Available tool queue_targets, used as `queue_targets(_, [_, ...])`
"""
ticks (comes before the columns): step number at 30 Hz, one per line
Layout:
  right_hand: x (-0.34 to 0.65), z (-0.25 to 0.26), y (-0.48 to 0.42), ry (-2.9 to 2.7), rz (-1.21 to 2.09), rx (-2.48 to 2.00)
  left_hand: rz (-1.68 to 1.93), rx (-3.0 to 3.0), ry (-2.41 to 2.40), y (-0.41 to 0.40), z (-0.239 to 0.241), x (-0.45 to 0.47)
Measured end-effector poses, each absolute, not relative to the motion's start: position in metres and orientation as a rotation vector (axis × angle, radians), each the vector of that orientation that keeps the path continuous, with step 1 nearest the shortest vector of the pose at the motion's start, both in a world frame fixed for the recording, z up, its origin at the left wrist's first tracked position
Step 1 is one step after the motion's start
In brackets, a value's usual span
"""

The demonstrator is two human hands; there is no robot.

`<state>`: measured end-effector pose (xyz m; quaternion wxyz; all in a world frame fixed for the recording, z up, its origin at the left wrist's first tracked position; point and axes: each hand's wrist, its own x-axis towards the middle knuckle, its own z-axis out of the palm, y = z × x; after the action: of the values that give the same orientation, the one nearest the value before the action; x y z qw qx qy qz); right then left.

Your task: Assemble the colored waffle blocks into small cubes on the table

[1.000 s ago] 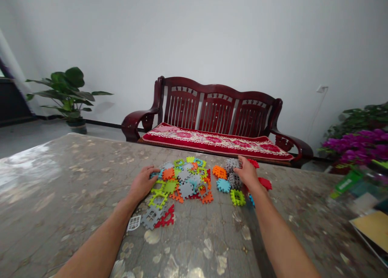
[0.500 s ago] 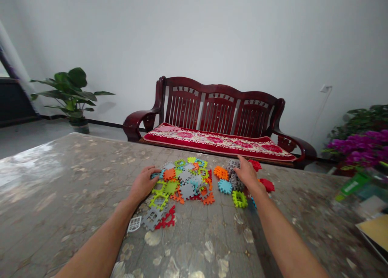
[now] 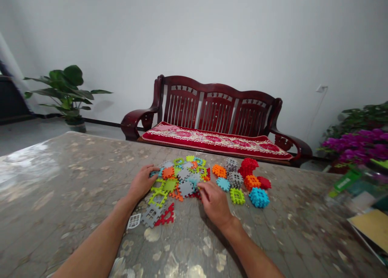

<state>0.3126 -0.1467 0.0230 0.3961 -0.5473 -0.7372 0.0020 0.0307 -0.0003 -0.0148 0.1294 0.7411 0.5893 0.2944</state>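
A mixed pile of flat toothed plastic building pieces in grey, lime, orange, red and blue lies on the table. My left hand rests at the pile's left edge, its fingers stretched over a blue piece that they partly cover. At the right edge of the pile, my right hand has its fingers bent and thumb drawn in among the pieces. Whatever is between those fingertips is hidden. Right of this hand stand sorted stacks, among them a lime stack, a grey stack and a blue stack.
A white lattice piece lies at the near left beside grey and red pieces. Behind the patterned table is a wooden bench with a red cover. A box and blurred items sit at the right edge.
My right hand has moved left from the sorted stacks to the mixed pile, uncovering the grey, orange and blue stacks. My left hand has stayed at the pile's left edge.
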Motion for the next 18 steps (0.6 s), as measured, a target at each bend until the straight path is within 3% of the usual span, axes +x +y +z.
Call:
queue_targets(9, [0.335, 0.011, -0.143, -1.656, -0.049, -1.579, 0.87, 2.153, 1.716, 0.0, -0.016, 0.031])
queue_targets(18, [0.395, 0.039, -0.141, -1.492, -0.451, -2.01, 0.896, 2.135, 1.724, -0.001, -0.013, 0.032])
